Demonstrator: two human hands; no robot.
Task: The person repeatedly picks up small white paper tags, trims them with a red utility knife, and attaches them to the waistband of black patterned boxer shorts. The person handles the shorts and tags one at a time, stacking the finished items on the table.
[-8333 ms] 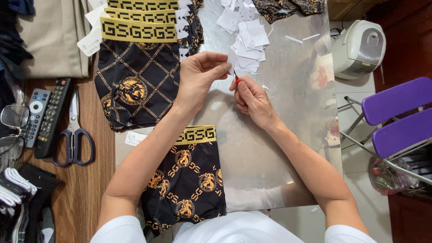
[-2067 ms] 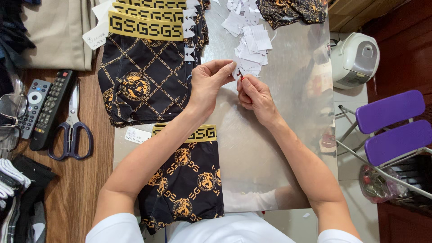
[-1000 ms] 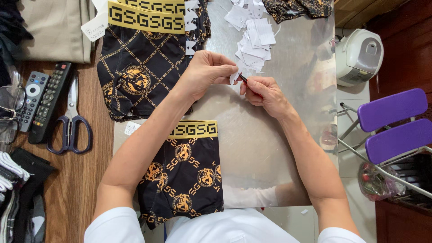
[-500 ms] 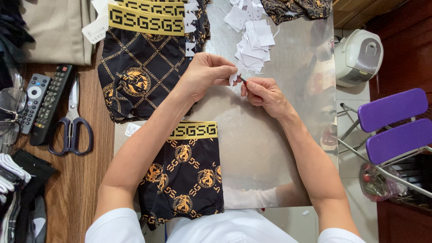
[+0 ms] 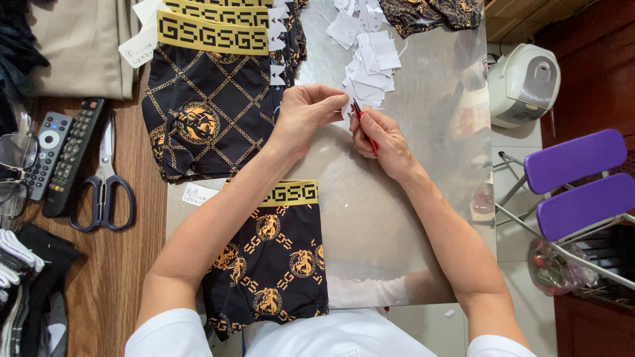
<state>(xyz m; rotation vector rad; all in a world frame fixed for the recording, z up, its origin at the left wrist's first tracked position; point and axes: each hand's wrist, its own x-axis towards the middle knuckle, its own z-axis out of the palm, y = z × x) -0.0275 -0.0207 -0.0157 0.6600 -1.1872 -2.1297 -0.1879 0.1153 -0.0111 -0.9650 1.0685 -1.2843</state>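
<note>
My left hand (image 5: 305,114) pinches a small white paper tag (image 5: 346,107) at its fingertips, above a shiny metal sheet (image 5: 370,218). My right hand (image 5: 381,137) grips a thin red pen (image 5: 365,127) whose tip meets that tag. Both hands hover just below a loose pile of white paper tags (image 5: 369,61). Black shorts with gold print and a yellow waistband (image 5: 272,251) lie under my left forearm. A stack of similar black and gold shorts (image 5: 211,92) lies to the left of my left hand.
On the wooden table at left lie scissors (image 5: 104,182), two remote controls (image 5: 63,155), glasses (image 5: 13,175) and folded socks (image 5: 20,264). A beige cloth (image 5: 79,46) sits at top left. A white rice cooker (image 5: 524,82) and purple stool (image 5: 575,178) stand at right.
Both hands have stayed together at the tag pile's lower edge, with only slight finger shifts. The view has drifted a little.
</note>
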